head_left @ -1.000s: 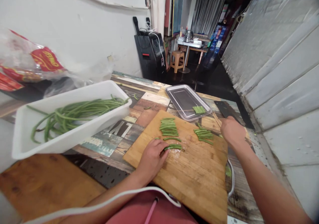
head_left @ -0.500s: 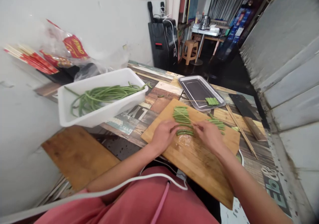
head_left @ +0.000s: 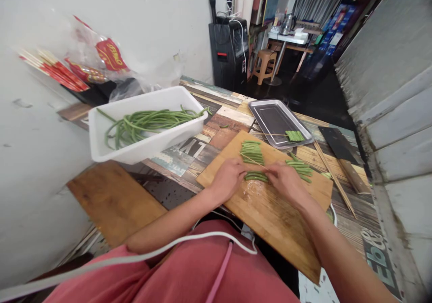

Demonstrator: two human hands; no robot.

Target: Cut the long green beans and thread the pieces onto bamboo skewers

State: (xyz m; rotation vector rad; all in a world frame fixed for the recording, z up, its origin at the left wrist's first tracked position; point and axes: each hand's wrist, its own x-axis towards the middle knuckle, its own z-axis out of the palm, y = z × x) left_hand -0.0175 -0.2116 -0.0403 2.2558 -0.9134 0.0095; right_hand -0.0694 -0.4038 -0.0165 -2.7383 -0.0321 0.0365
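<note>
Cut beans [head_left: 251,147] lay loose beyond the right hand [head_left: 285,180], closed on a skewer [head_left: 253,160]; whether the left hand [head_left: 227,180] gripped anything was unclear. Farther out, one bundle [head_left: 294,135] was skewered; leftward, long beans [head_left: 150,121] remained uncut.

The fingers [head_left: 272,170] of the right hand [head_left: 286,181] hide one end of a thin skewer [head_left: 253,160], the right forearm [head_left: 332,249] runs off the bottom edge, and print on the red packet [head_left: 111,55] blurs beyond reading.

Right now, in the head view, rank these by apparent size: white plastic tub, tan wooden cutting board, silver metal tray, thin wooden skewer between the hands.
1. Wooden cutting board
2. White plastic tub
3. Silver metal tray
4. Thin wooden skewer
</note>
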